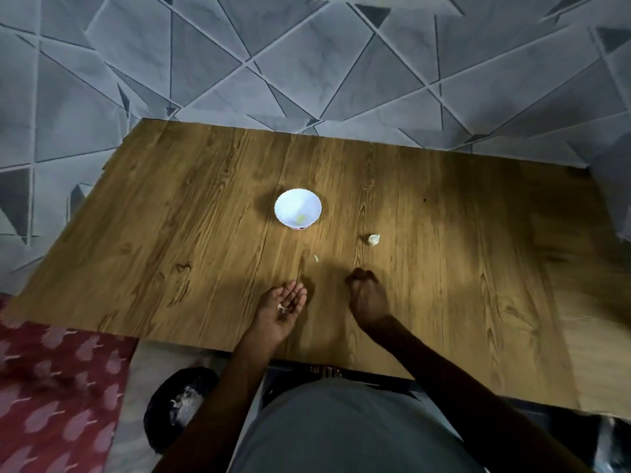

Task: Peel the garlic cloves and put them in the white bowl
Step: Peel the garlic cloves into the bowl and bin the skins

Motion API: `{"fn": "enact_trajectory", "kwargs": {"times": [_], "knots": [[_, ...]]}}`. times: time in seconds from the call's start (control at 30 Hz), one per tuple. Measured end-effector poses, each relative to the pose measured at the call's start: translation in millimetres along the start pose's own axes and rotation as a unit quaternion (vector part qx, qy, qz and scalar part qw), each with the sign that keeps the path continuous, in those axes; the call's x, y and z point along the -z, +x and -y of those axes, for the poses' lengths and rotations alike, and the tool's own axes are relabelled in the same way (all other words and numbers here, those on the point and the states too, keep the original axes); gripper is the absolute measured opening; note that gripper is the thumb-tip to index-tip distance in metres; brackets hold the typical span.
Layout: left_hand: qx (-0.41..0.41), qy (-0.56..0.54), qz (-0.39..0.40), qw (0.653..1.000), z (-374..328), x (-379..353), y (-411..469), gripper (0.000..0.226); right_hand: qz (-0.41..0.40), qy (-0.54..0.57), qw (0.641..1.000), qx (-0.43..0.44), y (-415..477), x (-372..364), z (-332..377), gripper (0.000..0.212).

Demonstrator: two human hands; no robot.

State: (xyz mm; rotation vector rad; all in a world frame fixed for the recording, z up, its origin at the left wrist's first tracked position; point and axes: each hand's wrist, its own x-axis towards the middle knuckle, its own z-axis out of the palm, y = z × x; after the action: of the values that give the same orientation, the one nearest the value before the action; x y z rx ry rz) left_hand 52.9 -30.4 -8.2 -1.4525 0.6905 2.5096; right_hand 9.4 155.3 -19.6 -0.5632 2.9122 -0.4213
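Head view, left hand [280, 320] cupped palm-up cradling white scraps [282, 306], right hand [367, 297] bunched, contents unclear, garlic clove [374, 240] too small for axis

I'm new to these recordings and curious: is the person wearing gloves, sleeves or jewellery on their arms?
No gloves: the left hand and right hand are bare. Both forearms are uncovered, with no sleeve, watch or bracelet showing. The dim light could hide a ring. A grey garment covers the torso.

wood-grain surface [170, 233], dimly lit, one brighter patch mid-span. grey triangle-patterned backdrop [307, 63] beyond far edge. red patterned cloth [51, 387] lower left.
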Motion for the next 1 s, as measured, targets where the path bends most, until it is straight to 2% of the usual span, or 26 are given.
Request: {"fn": "enact_trajectory", "kwargs": {"times": [0.1,0.17,0.2,0.27,0.33,0.4,0.5,0.6,0.67,0.83,0.93,1.0], "knots": [[-0.008,0.001,-0.007,1.0,3,6,-1,0.034,0.019,-0.036,0.995,0.095,-13,-13,22,0.021],[-0.016,-0.009,-0.01,1.0,4,13,-3,0.034,0.029,-0.012,0.992,0.12,-19,-17,31,0.019],[-0.022,-0.012,-0.01,1.0,3,16,-4,0.033,0.03,0.031,0.994,0.105,-20,-16,35,0.019],[-0.039,-0.023,-0.014,0.999,1,25,-10,0.033,0.027,0.191,0.981,0.03,-19,-10,51,0.015],[-0.058,-0.034,-0.019,0.998,0,36,-19,0.031,0.014,0.356,0.934,-0.005,-19,-2,79,0.015],[-0.06,-0.053,-0.023,0.997,-1,49,-28,0.028,0.058,0.427,0.902,0.017,-25,3,110,0.025],[-0.043,-0.116,-0.017,0.992,-3,77,-43,0.028,0.178,0.38,0.906,0.065,-37,7,154,0.026],[-0.059,-0.164,-0.008,0.985,-8,107,-59,0.048,0.174,0.305,0.927,0.129,-46,-1,184,0.03],[-0.088,-0.203,-0.005,0.975,-14,131,-70,0.054,0.175,0.288,0.928,0.159,-48,-13,205,0.031],[-0.122,-0.296,-0.09,0.943,-30,217,-74,0.031,0.259,0.298,0.896,0.204,-55,-54,260,0.03],[-0.11,-0.326,-0.103,0.933,-41,278,-63,0.031,0.275,0.294,0.888,0.221,-66,-92,295,0.027],[-0.1,-0.336,-0.123,0.928,-46,327,-48,0.035,0.323,0.28,0.881,0.203,-75,-132,321,0.024]]}}
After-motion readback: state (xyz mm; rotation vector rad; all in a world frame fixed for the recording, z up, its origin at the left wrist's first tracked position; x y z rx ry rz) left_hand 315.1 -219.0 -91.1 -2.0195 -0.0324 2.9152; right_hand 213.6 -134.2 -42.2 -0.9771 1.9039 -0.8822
